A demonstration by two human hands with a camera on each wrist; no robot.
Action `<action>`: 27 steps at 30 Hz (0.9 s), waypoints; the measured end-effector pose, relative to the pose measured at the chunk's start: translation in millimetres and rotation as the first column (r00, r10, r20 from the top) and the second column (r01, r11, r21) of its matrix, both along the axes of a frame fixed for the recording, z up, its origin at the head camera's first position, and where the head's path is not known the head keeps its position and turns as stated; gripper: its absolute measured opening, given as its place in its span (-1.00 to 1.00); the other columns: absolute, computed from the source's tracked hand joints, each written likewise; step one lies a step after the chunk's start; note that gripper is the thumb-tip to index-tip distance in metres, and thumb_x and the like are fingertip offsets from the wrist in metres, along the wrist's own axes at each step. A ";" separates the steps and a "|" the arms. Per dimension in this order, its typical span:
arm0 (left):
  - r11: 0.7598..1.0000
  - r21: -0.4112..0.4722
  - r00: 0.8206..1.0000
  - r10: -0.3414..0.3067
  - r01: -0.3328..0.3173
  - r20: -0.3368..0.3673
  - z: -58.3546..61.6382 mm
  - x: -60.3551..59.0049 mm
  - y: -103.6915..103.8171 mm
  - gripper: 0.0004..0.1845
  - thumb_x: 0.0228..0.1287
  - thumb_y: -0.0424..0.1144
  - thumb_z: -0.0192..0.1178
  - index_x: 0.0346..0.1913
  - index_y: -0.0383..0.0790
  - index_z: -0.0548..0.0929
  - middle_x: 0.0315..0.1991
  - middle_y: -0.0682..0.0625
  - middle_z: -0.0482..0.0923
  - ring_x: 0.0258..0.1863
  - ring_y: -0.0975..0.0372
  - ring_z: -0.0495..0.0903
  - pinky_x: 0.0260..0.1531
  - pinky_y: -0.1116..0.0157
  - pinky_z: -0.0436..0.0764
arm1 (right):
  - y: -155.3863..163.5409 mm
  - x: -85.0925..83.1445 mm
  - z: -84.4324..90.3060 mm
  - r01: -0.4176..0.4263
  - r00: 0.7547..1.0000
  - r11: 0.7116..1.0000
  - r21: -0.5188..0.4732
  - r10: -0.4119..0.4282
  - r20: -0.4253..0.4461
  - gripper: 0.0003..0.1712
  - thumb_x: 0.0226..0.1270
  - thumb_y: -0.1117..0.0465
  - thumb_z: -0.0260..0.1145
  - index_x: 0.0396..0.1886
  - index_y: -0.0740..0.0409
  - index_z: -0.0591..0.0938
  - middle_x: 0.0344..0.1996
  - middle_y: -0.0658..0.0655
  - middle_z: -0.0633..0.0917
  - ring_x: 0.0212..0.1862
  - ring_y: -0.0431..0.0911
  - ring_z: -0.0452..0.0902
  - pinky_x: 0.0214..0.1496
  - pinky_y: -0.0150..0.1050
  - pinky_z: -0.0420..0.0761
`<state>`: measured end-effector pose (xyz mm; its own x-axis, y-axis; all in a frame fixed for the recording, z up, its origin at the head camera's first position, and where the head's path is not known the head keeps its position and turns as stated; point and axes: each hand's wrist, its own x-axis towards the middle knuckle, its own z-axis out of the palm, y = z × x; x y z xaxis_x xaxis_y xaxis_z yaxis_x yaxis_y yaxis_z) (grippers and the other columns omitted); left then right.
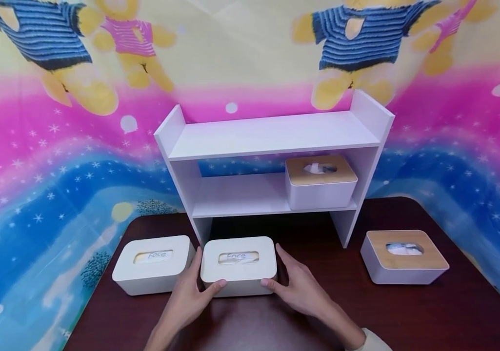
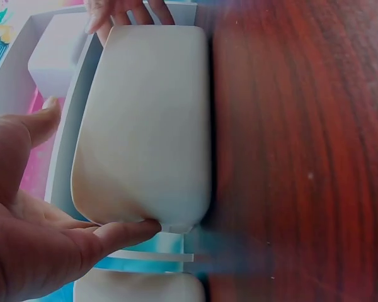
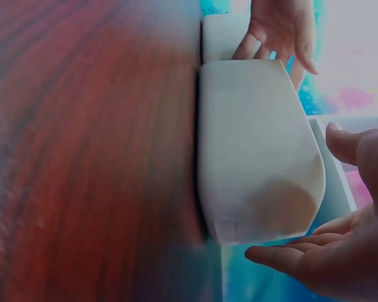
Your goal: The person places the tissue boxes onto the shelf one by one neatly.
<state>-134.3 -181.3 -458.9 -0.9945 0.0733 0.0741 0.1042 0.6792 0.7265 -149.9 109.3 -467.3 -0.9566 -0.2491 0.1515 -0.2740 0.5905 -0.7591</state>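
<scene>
Head view: both hands are bracketing a white tissue box [image 1: 238, 265] sitting near the front middle of the dark wood-grain table [image 1: 451, 312]. The left hand [image 1: 186, 297] is lying along the box's left end with its thumb on the near face; the right hand [image 1: 300, 287] is doing the same on the right end. The fingers are looking nearly straight, pressing against the box rather than curling round it. The box is a smooth matte rectangle with rounded corners and a slot in its lid.

A second white box [image 1: 153, 263] is sitting just beside it on the left. A wood-lidded box [image 1: 403, 256] is resting well apart on the right; another wood-lidded one [image 1: 320, 181] is standing on the lower board of the white shelf [image 1: 271, 134] at the far side.

Wrist views are adding only the box's plain near wall [image 2: 145, 126] and the table's reddish grain, blurred; the slot and shelf contents are not showing there.
</scene>
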 end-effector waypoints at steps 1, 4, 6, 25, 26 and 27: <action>1.000 0.003 1.000 0.002 -0.002 0.004 -0.4 0.2 -0.6 0.20 0.37 0.23 0.43 0.73 -0.37 -0.01 0.72 -0.30 0.07 0.68 -0.15 0.15 0.54 -0.19 0.39 | -1.1 0.5 -1.1 -0.002 1.000 1.000 -0.001 0.002 -0.001 0.16 0.37 -0.17 0.55 0.70 0.30 0.21 0.62 0.32 0.38 0.60 0.20 0.37 0.58 0.18 0.43; 1.000 0.003 1.000 0.006 -0.006 0.012 -2.1 1.0 -2.9 0.17 0.38 0.20 0.43 0.72 -0.40 0.02 0.70 -0.31 0.10 0.67 -0.14 0.20 0.50 -0.16 0.44 | -3.5 1.4 -4.2 -0.011 1.000 1.000 0.003 0.011 -0.004 0.09 0.42 -0.07 0.53 0.70 0.33 0.20 0.61 0.33 0.39 0.59 0.18 0.38 0.58 0.16 0.44; 1.000 -0.001 1.000 0.004 -0.004 0.017 -3.1 1.4 -4.9 0.16 0.38 0.21 0.42 0.71 -0.41 0.04 0.69 -0.32 0.13 0.65 -0.14 0.24 0.47 -0.15 0.48 | -4.2 1.9 -5.5 -0.015 1.000 1.000 0.001 0.015 -0.007 0.05 0.46 -0.01 0.51 0.70 0.34 0.20 0.61 0.33 0.39 0.58 0.16 0.40 0.57 0.15 0.45; 0.994 0.107 0.999 -0.001 -0.004 0.044 -8.9 -4.9 -15.1 -0.14 0.31 -0.12 0.55 0.57 -0.35 0.43 0.51 -0.31 0.47 0.36 -0.14 0.63 0.22 0.07 0.72 | -3.2 3.8 -10.5 -0.073 0.997 0.997 0.022 0.074 -0.038 -0.04 0.56 0.09 0.40 0.67 0.48 0.15 0.58 0.45 0.37 0.57 0.20 0.40 0.54 0.18 0.45; 0.994 0.108 0.999 -0.002 -0.002 0.041 -9.0 -5.0 -15.1 -0.15 0.32 -0.13 0.55 0.57 -0.35 0.43 0.51 -0.31 0.47 0.37 -0.14 0.62 0.22 0.07 0.71 | -3.2 3.8 -10.4 -0.075 0.996 0.997 0.021 0.076 -0.038 -0.04 0.56 0.09 0.40 0.67 0.48 0.15 0.58 0.44 0.38 0.57 0.19 0.40 0.54 0.18 0.46; 0.994 0.108 0.999 -0.003 -0.001 0.039 -9.1 -5.0 -15.0 -0.15 0.32 -0.13 0.55 0.57 -0.35 0.44 0.51 -0.31 0.47 0.37 -0.14 0.62 0.23 0.07 0.71 | -3.2 3.9 -10.3 -0.075 0.997 0.997 0.020 0.076 -0.032 -0.04 0.56 0.09 0.40 0.68 0.47 0.15 0.59 0.43 0.38 0.57 0.17 0.40 0.54 0.17 0.46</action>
